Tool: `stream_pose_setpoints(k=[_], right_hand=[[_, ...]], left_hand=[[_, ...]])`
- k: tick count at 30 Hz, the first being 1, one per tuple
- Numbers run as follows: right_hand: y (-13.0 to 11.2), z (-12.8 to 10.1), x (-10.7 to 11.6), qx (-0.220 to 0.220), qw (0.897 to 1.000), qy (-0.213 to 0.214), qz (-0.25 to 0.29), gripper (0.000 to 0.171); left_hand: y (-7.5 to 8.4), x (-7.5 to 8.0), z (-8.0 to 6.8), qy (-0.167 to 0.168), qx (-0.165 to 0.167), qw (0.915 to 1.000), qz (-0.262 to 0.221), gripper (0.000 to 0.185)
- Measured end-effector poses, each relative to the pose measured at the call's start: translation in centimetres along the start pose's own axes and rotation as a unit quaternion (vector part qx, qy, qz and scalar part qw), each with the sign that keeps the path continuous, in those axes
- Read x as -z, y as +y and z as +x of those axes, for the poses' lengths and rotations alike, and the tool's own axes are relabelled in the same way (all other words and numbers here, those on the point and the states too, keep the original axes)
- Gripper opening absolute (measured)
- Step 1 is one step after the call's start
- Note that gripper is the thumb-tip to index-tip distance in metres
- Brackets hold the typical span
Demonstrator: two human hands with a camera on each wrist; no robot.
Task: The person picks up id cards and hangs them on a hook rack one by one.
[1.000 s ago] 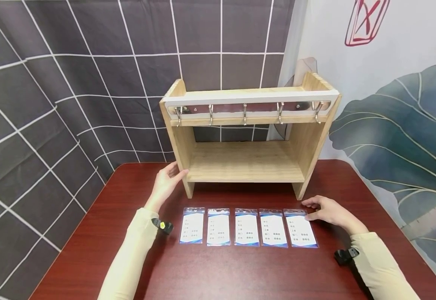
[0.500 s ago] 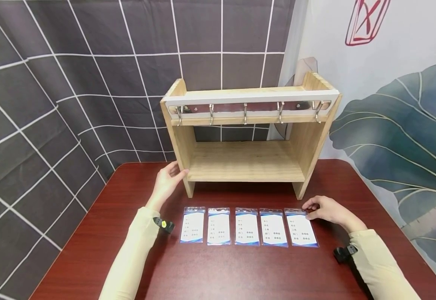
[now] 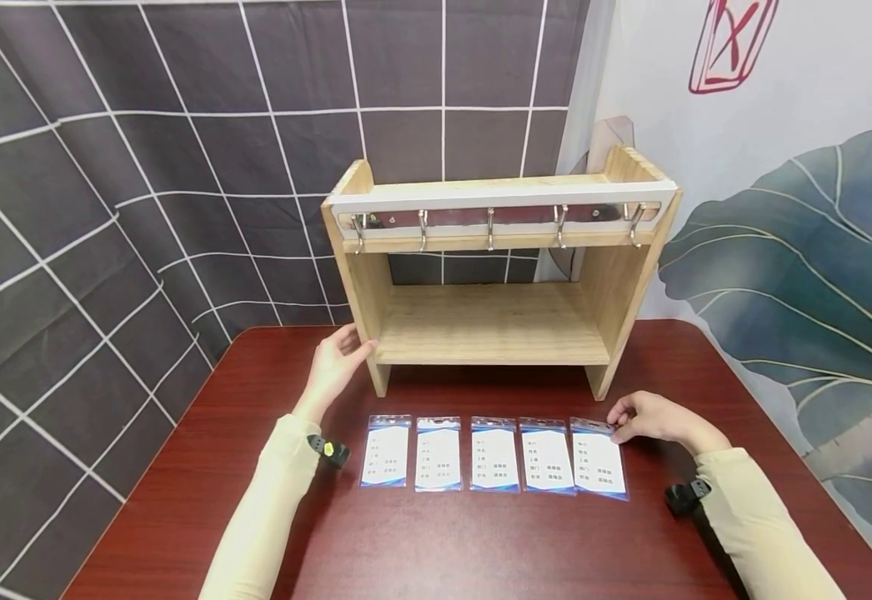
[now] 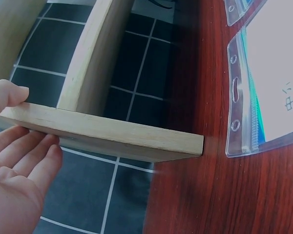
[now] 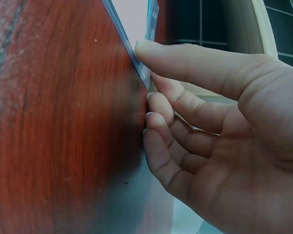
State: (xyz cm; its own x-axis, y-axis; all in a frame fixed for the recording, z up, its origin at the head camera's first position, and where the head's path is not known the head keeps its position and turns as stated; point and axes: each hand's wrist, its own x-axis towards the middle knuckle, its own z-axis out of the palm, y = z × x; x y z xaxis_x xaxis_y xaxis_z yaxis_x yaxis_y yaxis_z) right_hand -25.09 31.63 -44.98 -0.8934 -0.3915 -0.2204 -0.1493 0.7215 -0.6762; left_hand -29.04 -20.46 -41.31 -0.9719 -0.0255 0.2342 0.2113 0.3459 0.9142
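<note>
My left hand (image 3: 333, 367) grips the left side panel of a small wooden shelf (image 3: 488, 325). In the left wrist view the thumb lies on one side of the panel (image 4: 112, 127) and the fingers (image 4: 36, 151) on the other. Several clear ID badge holders with white and blue cards lie in a row before the shelf. At the right end of the row, my right hand (image 3: 657, 418) pinches the top right corner of the last badge holder (image 3: 599, 462). The right wrist view has the thumb over that holder's corner (image 5: 145, 73), the index finger partly hidden behind it.
A row of metal hooks (image 3: 490, 229) runs along the shelf's upper front on a white-edged strip. The dark red table (image 3: 436, 542) extends toward me below the badges. Dark grid-patterned cloth (image 3: 203, 167) hangs behind, beside a painted wall (image 3: 804, 233) at right.
The rightmost badge holder has turned slightly, its lower end shifting left toward its neighbour, with my right hand at its top corner. My left hand stays on the shelf.
</note>
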Motion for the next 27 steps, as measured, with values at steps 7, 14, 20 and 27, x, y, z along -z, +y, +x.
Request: stream_pose_setpoints(k=[7,14,20,27], right_hand=[[0.08,-0.11,0.06,0.007,1.000,-0.007,0.012,0.023],[0.02,-0.35,0.23,0.002,1.000,0.006,0.008,0.024],[0.29,-0.45,0.31,0.004,1.000,0.004,0.028,0.024],[0.01,-0.85,0.71,0.007,0.999,0.011,0.038,0.031]], left_hand=[[-0.08,-0.02,0.06,0.001,-0.006,1.0000,0.002,0.050],[-0.15,-0.10,0.07,0.004,-0.010,0.9999,0.007,0.050],[-0.26,-0.10,0.01,0.011,-0.015,0.9997,0.014,0.049],[-0.36,-0.06,0.02,0.010,-0.025,0.9995,0.014,0.049]])
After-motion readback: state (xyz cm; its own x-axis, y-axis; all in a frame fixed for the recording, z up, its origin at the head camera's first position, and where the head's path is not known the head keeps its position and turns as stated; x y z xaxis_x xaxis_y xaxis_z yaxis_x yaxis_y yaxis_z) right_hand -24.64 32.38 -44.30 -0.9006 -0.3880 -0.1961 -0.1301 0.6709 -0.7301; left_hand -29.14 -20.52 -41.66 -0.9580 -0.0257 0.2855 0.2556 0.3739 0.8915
